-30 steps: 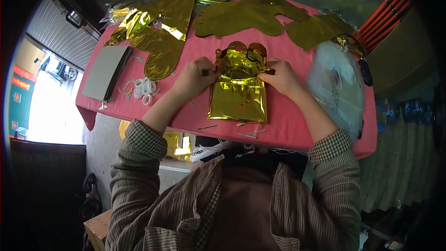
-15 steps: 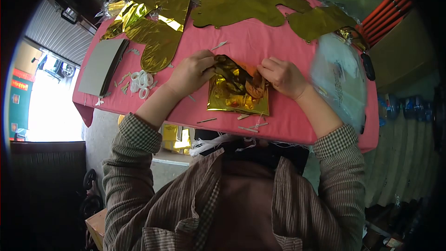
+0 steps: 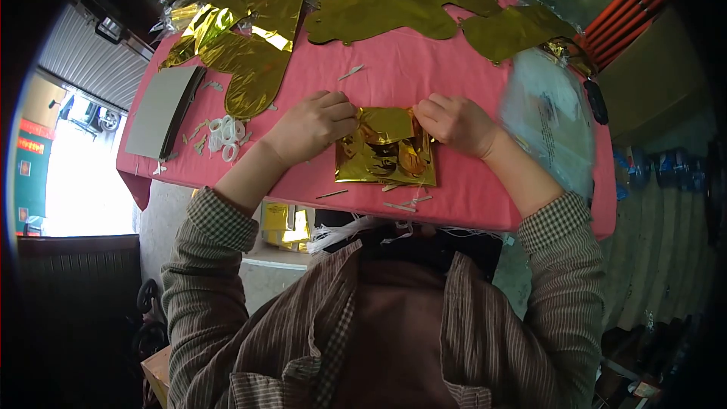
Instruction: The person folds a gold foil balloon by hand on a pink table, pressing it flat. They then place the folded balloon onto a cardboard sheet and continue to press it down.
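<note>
Foil packet (image 3: 386, 153) now folded shorter (top flap down), both hands pinching.

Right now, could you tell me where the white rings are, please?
In the head view, the white rings lie on the pink table, left of the left hand, between it and the grey card.

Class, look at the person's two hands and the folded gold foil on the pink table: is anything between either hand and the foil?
Nothing visible. The left hand and right hand both grip the foil directly at its top edge, fingers on it.
</note>
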A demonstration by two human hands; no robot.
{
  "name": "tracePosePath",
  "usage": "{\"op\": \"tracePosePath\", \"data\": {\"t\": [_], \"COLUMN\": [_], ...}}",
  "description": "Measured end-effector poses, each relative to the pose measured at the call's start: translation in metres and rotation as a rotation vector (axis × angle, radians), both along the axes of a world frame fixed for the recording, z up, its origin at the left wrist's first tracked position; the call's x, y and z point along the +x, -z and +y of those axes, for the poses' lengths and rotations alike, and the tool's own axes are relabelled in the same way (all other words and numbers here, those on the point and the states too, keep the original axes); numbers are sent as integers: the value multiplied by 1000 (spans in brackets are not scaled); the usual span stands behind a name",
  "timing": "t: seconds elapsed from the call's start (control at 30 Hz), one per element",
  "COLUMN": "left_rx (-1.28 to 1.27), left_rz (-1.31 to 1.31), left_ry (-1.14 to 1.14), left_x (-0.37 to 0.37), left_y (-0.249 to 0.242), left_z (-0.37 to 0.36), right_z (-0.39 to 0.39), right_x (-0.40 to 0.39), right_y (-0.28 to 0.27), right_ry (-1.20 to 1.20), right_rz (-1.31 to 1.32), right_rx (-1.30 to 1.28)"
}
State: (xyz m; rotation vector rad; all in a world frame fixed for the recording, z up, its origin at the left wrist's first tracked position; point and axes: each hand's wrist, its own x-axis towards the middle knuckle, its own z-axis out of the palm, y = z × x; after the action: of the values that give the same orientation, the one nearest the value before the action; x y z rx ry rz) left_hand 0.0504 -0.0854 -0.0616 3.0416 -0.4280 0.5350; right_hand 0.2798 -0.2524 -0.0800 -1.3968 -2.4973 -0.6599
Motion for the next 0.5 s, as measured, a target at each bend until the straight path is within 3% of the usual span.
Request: {"op": "tracePosePath", "data": {"t": [0.3,0.43,0.5], "left_rx": [-232,-203,-209], "left_rz": [163,117,92], "left_ry": [-160,-160,-145], "left_x": [-18,-23,-25], "left_y": [-23,-12,-9], "left_z": [-27,-29,-27], "right_z": [0,0,-2], "right_x": [-2,-2,2], "right_y": [-3,-6,-7], "right_ry": [-3,-9,-14], "right_rz": [-80,-121,-16], "right_rx": [-33,41,-5]}}
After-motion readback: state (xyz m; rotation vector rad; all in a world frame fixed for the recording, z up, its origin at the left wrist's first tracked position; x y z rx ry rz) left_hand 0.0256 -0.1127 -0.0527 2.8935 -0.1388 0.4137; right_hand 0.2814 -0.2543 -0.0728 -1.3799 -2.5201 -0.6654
